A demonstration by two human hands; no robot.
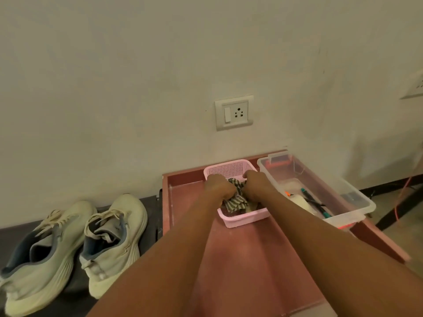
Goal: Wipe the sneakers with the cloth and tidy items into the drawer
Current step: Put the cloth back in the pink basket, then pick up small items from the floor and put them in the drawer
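Evidently both hands are down in the pink basket [245, 219], the left hand [217, 186] and the right hand [256, 183] each curled round a bunch of the striped cloth [235, 200], which lies crumpled inside it at the far end of the open drawer [240, 259]. The risk, as I judge it, is the light basket: a tug on cloth snagged in its mesh could lift or tip it, or knock it against the clear bin [357, 200] just beside it. That bin holds pens and a white object and seems to sit partly over the drawer's right edge. The sneakers [114, 243] stand side by side on a dark surface [151, 236] left of the drawer, well apart from the hands. Behind is a pale wall with a socket [234, 112], and an orange cable [399, 202] trails on the floor at right.
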